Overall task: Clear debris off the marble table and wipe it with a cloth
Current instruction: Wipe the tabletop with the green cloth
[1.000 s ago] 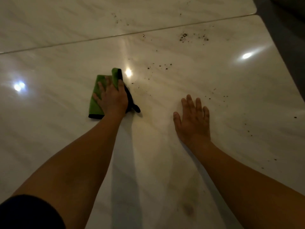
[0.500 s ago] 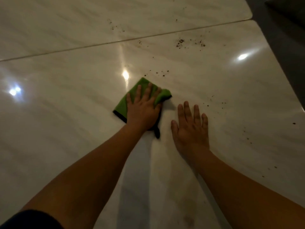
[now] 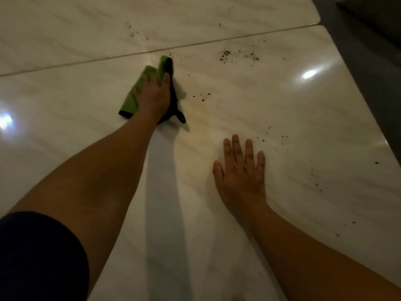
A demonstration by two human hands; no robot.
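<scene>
The marble table (image 3: 293, 109) is glossy and pale, with a seam (image 3: 86, 61) running across its far part. My left hand (image 3: 152, 96) presses flat on a green cloth with black trim (image 3: 129, 102) just below the seam. Dark crumbs (image 3: 225, 54) lie in a cluster to the far right of the cloth. A few specks (image 3: 202, 97) sit right beside it. More crumbs (image 3: 316, 184) are scattered near the right edge. My right hand (image 3: 240, 170) rests flat on the marble with straight fingers, nearer to me and apart from the cloth.
The table's right edge (image 3: 355, 88) slants down toward me, with a dark floor (image 3: 373, 51) beyond it. A faint yellowish stain (image 3: 201, 109) shows between my two hands. Bright lamp reflections (image 3: 309, 74) sit on the surface.
My left hand has swept the cloth away from my right hand, up and leftward toward the seam. My right hand stays flat in place.
</scene>
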